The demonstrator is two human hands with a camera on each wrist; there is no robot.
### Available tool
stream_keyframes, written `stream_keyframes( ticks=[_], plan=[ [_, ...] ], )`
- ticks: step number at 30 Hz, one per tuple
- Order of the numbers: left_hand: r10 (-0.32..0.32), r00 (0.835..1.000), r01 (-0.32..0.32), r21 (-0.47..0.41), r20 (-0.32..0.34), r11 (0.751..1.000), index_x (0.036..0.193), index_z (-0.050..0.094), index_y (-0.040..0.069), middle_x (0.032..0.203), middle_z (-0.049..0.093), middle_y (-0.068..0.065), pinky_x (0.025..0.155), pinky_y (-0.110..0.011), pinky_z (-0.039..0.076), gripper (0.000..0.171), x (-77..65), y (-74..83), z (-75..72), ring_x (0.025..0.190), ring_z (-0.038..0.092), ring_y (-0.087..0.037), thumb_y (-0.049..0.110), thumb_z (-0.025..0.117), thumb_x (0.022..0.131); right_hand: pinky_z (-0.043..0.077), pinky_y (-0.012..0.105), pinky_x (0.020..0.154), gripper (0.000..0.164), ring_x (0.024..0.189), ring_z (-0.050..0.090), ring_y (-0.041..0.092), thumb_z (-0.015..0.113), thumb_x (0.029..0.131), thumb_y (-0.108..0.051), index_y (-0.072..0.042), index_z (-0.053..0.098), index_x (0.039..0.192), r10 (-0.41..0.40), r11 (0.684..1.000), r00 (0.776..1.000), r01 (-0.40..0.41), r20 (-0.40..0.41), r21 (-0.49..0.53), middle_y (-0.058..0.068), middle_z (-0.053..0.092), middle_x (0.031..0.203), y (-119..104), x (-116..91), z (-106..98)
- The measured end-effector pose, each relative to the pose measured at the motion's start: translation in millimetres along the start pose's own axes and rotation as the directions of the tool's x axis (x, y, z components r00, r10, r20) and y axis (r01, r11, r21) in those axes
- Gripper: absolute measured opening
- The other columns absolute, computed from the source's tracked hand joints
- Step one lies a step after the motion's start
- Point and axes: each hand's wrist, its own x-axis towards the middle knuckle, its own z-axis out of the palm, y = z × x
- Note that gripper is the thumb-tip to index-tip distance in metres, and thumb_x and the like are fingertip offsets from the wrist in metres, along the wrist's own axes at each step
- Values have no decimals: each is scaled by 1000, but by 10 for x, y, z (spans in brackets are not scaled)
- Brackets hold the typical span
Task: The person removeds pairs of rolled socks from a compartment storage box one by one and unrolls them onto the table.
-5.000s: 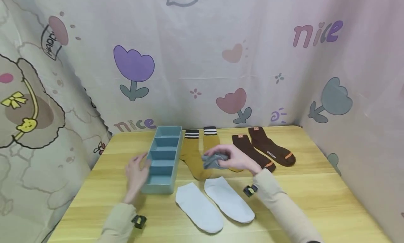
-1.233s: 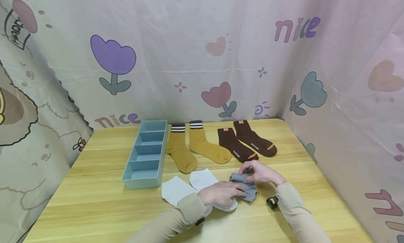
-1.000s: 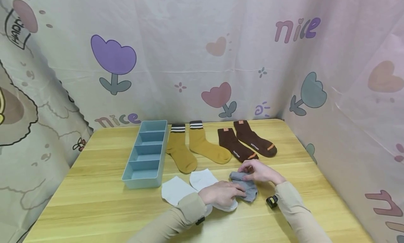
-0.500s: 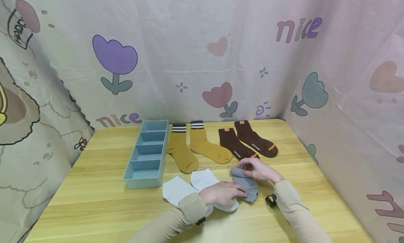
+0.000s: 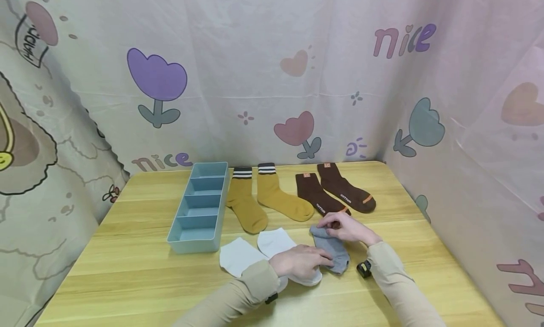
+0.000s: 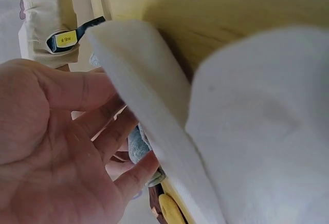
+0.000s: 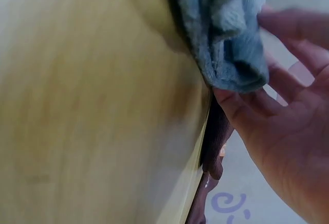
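Observation:
A grey sock [image 5: 329, 251] lies on the table at the right, beside two white ankle socks. At its upper end my right hand [image 5: 346, 228] pinches the edge; in the right wrist view the sock's folded cloth [image 7: 239, 54] sits between thumb and fingers. My left hand [image 5: 299, 261] reaches over the white sock [image 5: 276, 242], its fingertips resting on the grey sock's left side. The other white sock [image 5: 240, 256] is partly covered by the left arm. In the left wrist view the left fingers [image 6: 136, 175] look extended, with white sock cloth [image 6: 144, 80] close in front.
A blue tray [image 5: 197, 246] with several compartments stands at the left. Behind the white socks lie two mustard socks [image 5: 282, 199] with striped cuffs and two brown socks [image 5: 346, 188]. A printed curtain [image 5: 238, 81] hangs along the table's back edge.
Five seconds ago the right hand held the bunched grey sock in the air and the left hand was beside the tray. The grey sock now lies on the table, spread flatter over the last second.

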Motion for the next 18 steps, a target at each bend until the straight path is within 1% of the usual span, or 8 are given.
stream_keyframes(
  ticks=[2,5,8,14,18],
  plan=[
    [-3,1000,3,-12,5,1000,143,57,28,152,51,13,114,-27,41,49,-1,2,-3,143,44,-6,12,53,97,57,30,86,22,103,67,22,68,92,-8,-9,76,113,19,1000,1000,-19,18,10,8,73,112,-7,4,-7],
    [-7,1000,7,-19,10,1000,143,57,28,152,50,14,114,-28,42,49,0,6,-10,144,44,-6,11,53,98,56,31,88,25,102,65,19,75,89,-14,-10,75,114,54,998,998,-54,34,13,6,72,112,-11,9,-16],
    [-9,1000,9,-12,11,1000,143,57,28,152,50,14,114,-28,42,49,2,9,-18,144,43,-6,11,53,98,54,29,85,27,95,61,13,78,86,-13,-11,75,113,74,997,997,-74,32,-4,4,71,108,-13,19,-13],
    [-8,1000,8,-1,8,1000,143,57,29,152,50,15,114,-28,42,49,1,15,-21,144,43,-5,11,54,98,49,24,72,24,82,52,6,78,85,-8,-9,76,109,58,997,998,-58,-12,-49,1,66,93,-3,57,4],
    [-9,1000,9,6,5,1000,143,57,29,152,50,15,113,-27,42,50,-8,17,-24,144,43,-4,11,54,97,51,25,70,23,78,54,6,74,87,-6,-6,75,110,50,993,997,-56,-63,-106,0,66,90,4,91,10]
  ],
)
